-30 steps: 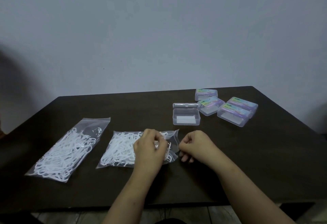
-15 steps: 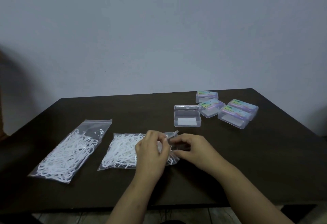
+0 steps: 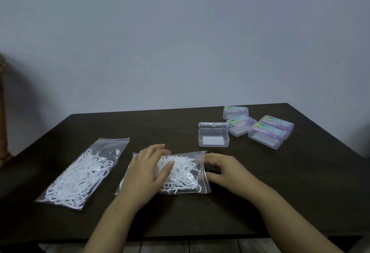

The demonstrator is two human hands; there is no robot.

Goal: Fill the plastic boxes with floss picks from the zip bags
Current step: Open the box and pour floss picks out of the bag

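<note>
A clear zip bag (image 3: 186, 172) of white floss picks lies at the table's front middle. My left hand (image 3: 149, 169) lies flat over its left part with straight fingers, pressing the picks toward the right end. My right hand (image 3: 226, 169) is at the bag's right mouth, fingers curled round its zip edge. A second zip bag (image 3: 82, 174) full of floss picks lies to the left, untouched. Behind the hands stands an open, empty clear plastic box (image 3: 213, 137) with its lid up.
Several closed plastic boxes with coloured labels (image 3: 268, 130) are grouped at the back right of the dark table (image 3: 300, 182). A plain wall rises behind the table. A brown object shows at the far left edge.
My left hand has flattened out over the bag, where before it pinched the bag's mouth. The picks are bunched toward the right end. My right hand shifted to the bag's right edge.
</note>
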